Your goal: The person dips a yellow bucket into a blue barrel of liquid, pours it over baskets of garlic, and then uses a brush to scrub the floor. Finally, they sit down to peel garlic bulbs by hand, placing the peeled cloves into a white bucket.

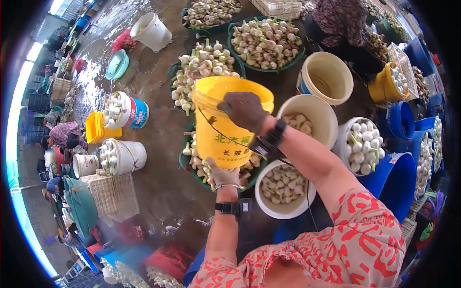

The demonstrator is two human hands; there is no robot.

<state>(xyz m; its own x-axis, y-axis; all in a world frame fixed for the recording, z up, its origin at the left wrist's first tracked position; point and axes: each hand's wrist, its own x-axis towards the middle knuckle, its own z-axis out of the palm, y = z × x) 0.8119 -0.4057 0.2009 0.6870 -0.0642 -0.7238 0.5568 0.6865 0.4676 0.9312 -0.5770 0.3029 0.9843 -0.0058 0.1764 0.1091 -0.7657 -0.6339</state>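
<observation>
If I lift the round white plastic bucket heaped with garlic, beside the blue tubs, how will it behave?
The white bucket is probably heavy, because garlic bulbs fill it to the top. Its plastic looks stiff. Some loose bulbs may roll off if it tips.

A yellow bucket (223, 129) with green and black lettering is held above garlic (193, 148).

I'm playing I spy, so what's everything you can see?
Lifted bucket: one, yellow, middle
Round tubs: four, green, behind and below it
Bulbs: too many to count, whitish, in tubs and buckets
Pale buckets: several, white or cream, both sides
Basin: one, teal, upper left
Barrels: several, blue, right
Crate: one, cream, left
Other people: several, upper right and left
Far left: too small to tell
Right hand: one, bucket's rim
Left hand: one, bucket's bottom
</observation>
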